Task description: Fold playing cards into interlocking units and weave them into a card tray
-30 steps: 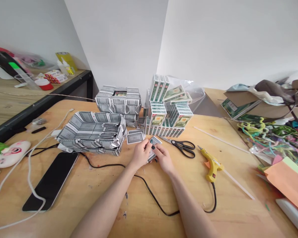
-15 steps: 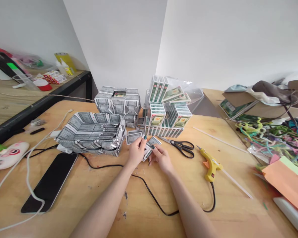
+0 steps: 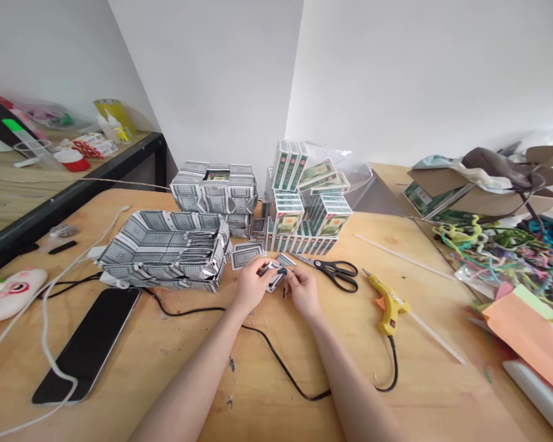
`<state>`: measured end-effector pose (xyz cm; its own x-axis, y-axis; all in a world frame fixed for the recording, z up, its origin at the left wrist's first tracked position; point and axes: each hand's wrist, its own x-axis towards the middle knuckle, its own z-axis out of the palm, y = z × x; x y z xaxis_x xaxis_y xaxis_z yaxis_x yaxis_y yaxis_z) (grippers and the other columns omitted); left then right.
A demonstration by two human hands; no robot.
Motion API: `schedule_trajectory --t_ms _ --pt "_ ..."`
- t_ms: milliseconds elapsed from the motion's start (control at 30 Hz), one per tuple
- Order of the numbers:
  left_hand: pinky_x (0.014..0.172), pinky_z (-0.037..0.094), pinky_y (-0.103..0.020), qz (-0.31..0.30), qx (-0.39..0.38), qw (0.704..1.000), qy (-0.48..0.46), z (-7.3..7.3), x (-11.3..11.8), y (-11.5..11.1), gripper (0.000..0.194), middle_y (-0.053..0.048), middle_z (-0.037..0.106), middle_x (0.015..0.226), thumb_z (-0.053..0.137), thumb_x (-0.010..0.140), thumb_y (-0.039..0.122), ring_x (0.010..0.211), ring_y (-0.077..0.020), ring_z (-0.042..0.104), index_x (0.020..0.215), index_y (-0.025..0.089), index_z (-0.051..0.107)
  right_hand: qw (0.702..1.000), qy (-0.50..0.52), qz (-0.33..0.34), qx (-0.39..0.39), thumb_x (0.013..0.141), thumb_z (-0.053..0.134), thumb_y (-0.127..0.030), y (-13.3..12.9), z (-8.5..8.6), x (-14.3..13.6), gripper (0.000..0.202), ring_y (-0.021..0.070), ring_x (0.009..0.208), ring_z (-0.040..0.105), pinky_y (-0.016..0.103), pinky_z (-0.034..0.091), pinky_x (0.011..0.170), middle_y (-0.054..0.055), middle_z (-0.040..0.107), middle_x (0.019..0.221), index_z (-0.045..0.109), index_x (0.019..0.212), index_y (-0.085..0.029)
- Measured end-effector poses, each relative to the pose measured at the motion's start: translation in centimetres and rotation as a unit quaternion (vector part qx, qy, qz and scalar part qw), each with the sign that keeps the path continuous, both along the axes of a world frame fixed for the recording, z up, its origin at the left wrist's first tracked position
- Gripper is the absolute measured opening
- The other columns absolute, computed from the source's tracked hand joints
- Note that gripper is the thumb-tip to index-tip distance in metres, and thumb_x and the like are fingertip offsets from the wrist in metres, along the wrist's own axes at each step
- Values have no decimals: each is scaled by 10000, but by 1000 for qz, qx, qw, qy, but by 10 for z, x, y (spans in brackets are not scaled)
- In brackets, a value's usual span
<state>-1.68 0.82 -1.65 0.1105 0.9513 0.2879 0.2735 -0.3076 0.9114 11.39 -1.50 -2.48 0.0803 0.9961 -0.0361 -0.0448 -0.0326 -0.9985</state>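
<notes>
Pinching a folded playing card (image 3: 275, 274) between your left hand (image 3: 251, 286) and right hand (image 3: 301, 290), you work just above the worktop (image 3: 258, 380), scissors (image 3: 334, 270) nearby.

Centre of frame: left hand (image 3: 251, 286) and right hand (image 3: 301, 290) together pinch a folded playing card (image 3: 274, 274) just above the wooden table (image 3: 175, 362). Scissors (image 3: 334, 269) and yellow glue gun (image 3: 386, 301) to the right; card-built tray (image 3: 163, 248) to the left; stacked card boxes (image 3: 306, 205) behind.
</notes>
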Motion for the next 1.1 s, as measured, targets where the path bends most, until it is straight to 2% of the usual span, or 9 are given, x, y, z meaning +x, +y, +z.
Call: schedule_trajectory --t_ms 267,433,533,667,833,967,1100 --pt "538 350 -206 39 -81 994 -54 0 1 0 140 14 559 610 577 709 273 579 -107 476 646 148 582 998 -54 8 34 781 505 -389 -4 0 -3 246 101 351 405 237 351 385 -47 449 419 637 782 -181" --pt "444 266 -189 47 -160 977 -130 -4 4 3 243 59 408 471 590 672 297 450 -68 361 525 146 467 968 -189 -75 148 804 471 -284 -10 4 -6 207 144 524 503 272 416 539 10 545 573 664 793 -208" --pt "436 291 -186 16 -181 973 -141 -3 4 5 233 47 458 487 589 679 322 453 -75 407 561 138 510 951 -236 -98 177 818 433 -255 -10 4 -6 223 161 603 542 276 434 577 27 585 635 647 801 -194" --pt "592 439 -226 9 -51 997 -53 1 2 2 151 -20 639 703 558 730 282 641 -133 573 740 151 633 931 -268 -151 194 825 414 -226 -9 0 -5 197 166 659 573 287 463 608 42 605 711 604 799 -181" --pt "707 482 -252 11 116 992 54 2 1 -4 126 -30 681 791 545 771 245 733 -145 621 792 192 657 909 -290 -183 235 847 389 -204 -11 -4 -3 212 159 678 591 297 501 626 55 604 772 601 853 -195" --pt "706 497 -252 21 173 982 74 -2 3 -7 129 -24 693 798 548 774 228 721 -139 634 822 200 665 895 -303 -197 263 850 402 -185 -12 -4 -4 207 154 724 599 282 517 651 58 607 796 608 867 -195" --pt "664 508 -235 48 184 978 91 -3 7 -10 146 -21 699 784 549 763 213 682 -132 643 845 198 668 882 -319 -205 278 844 429 -177 -12 0 -4 190 156 752 597 283 508 685 59 617 794 618 839 -191"
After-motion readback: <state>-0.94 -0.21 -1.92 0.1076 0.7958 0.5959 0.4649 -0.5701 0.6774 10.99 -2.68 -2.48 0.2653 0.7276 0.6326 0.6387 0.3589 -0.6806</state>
